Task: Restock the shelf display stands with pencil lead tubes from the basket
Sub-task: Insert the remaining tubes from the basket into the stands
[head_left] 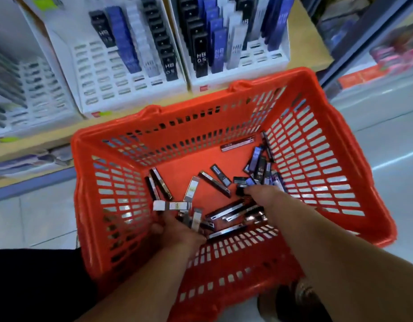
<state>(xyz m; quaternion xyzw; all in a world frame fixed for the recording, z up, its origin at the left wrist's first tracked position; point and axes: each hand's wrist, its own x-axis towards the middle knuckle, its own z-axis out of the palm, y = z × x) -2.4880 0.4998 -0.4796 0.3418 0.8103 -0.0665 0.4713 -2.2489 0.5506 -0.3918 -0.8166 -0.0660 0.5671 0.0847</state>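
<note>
An orange plastic basket point(316, 159) stands on the floor below the shelf, with several black, blue and white pencil lead tubes point(214, 180) loose on its bottom. Both of my hands reach into it. My left hand point(175, 228) grips a bunch of white and black tubes point(173, 206) near the front left. My right hand point(261, 196) is down at a pile of tubes point(261, 168) in the right corner, its fingertips hidden among them. On the shelf stand two white display stands point(103, 73) point(242, 63), each partly filled with upright tubes and with many bare slots.
A third stand point(33, 89) sits blurred at the far left of the wooden shelf point(300, 43). A blue shelf post point(363, 38) and other goods lie to the right. My foot point(300, 298) is by the basket's front corner on the pale tiled floor.
</note>
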